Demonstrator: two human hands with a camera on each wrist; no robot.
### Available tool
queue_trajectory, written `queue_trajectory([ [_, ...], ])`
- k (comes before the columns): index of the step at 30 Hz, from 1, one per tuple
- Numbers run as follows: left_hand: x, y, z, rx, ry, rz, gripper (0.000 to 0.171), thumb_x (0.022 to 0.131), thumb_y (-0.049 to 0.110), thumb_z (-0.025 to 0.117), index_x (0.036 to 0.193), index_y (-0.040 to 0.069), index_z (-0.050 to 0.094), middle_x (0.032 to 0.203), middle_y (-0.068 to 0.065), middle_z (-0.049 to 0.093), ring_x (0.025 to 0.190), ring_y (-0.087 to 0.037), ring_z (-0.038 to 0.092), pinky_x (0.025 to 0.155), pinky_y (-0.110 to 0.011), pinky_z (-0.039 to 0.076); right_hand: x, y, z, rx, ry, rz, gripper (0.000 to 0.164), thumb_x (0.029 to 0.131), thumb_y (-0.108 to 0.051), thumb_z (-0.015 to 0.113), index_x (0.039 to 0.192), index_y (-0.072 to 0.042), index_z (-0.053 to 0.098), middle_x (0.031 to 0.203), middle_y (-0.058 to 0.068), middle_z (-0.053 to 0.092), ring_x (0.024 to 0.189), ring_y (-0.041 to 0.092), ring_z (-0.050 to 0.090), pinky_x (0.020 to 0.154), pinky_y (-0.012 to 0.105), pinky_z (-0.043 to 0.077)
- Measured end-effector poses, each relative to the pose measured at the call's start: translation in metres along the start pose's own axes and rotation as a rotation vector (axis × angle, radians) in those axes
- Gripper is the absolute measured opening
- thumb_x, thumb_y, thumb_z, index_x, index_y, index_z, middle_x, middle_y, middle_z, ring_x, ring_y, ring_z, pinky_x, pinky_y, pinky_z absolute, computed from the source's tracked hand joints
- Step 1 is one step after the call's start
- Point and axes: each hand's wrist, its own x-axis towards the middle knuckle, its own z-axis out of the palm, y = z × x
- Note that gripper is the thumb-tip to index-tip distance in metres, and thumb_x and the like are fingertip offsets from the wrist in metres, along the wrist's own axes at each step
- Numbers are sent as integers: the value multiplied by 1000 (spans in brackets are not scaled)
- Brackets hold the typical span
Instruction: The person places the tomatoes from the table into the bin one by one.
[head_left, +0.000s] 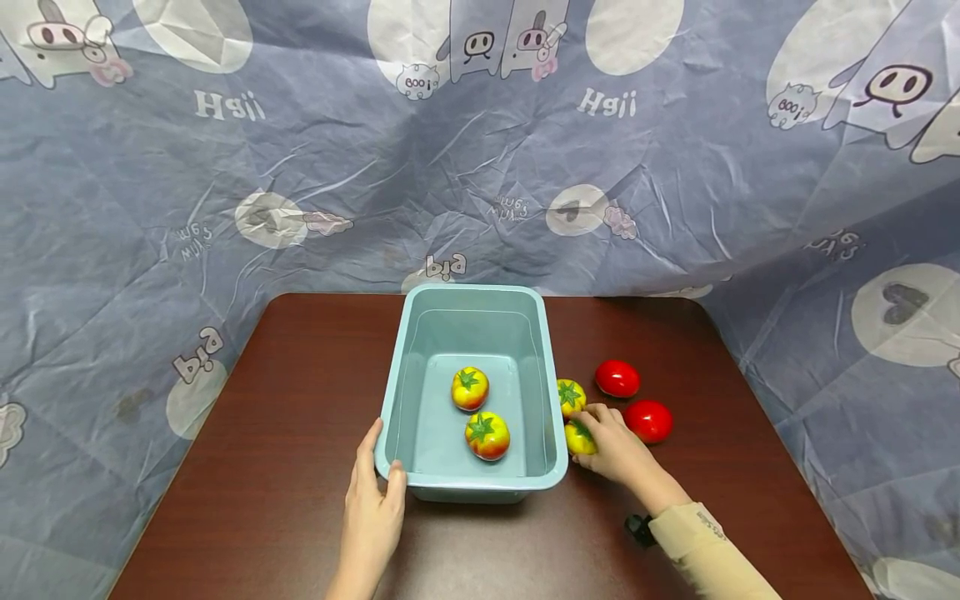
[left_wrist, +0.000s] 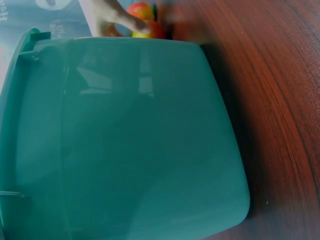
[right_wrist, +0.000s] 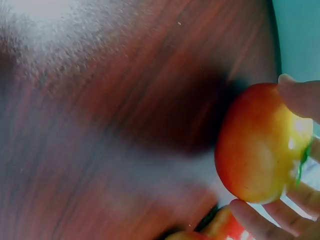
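Note:
My right hand grips a yellow-and-red tomato with a green leafy top, just right of the blue-green plastic bin. Thumb and fingers are around its sides in the right wrist view. Another yellow-and-red tomato sits right behind it, by the bin's right wall. Inside the bin lie two similar tomatoes, the farther one and the nearer one. My left hand touches the bin's near-left corner, fairly straight fingers along the left side and thumb at the front rim.
Two red tomatoes rest on the brown wooden table, right of the bin. A bluish patterned cloth hangs behind the table and at its sides. A small black object shows at the right sleeve's cuff.

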Motion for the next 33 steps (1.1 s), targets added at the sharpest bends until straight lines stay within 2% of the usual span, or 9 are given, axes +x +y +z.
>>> queue_trajectory([
  [7, 0, -2, 1, 0, 8, 21, 61, 95, 15, 51, 152, 30, 33, 145, -12, 49, 102, -29, 59, 78, -44, 46, -3, -2, 7, 3, 21, -6, 56, 67, -10, 86, 119, -4, 65, 121, 18, 56, 105, 37, 51, 81, 47, 51],
  [17, -1, -2, 1, -8, 3, 18, 61, 95, 15, 51, 152, 28, 33, 146, -13, 48, 110, -32, 60, 83, -48, 47, -5, -2, 9, 3, -1, 25, 55, 66, -10, 82, 117, -6, 63, 118, 16, 54, 99, 35, 49, 78, 43, 49],
  [22, -1, -2, 0, -2, 3, 15, 61, 95, 15, 51, 152, 30, 33, 146, -12, 48, 107, -30, 60, 81, -46, 47, -5, -6, 2, 3, 8, 35, 54, 66, -10, 82, 116, -6, 63, 118, 15, 54, 101, 34, 50, 78, 43, 50],
  [29, 1, -4, 0, -1, 17, 3, 61, 95, 16, 51, 152, 31, 33, 147, -10, 48, 113, -31, 61, 84, -48, 47, -1, -15, -18, 10, 39, 37, 56, 65, -11, 83, 118, -5, 62, 122, 18, 52, 106, 39, 50, 78, 48, 53],
  [33, 2, -5, 1, 5, 17, 2, 61, 95, 16, 51, 152, 31, 33, 147, -9, 48, 110, -31, 62, 82, -47, 47, 1, -17, -25, 6, 49, 39, 59, 66, -13, 84, 120, -4, 61, 124, 19, 51, 108, 40, 49, 80, 49, 53],
])
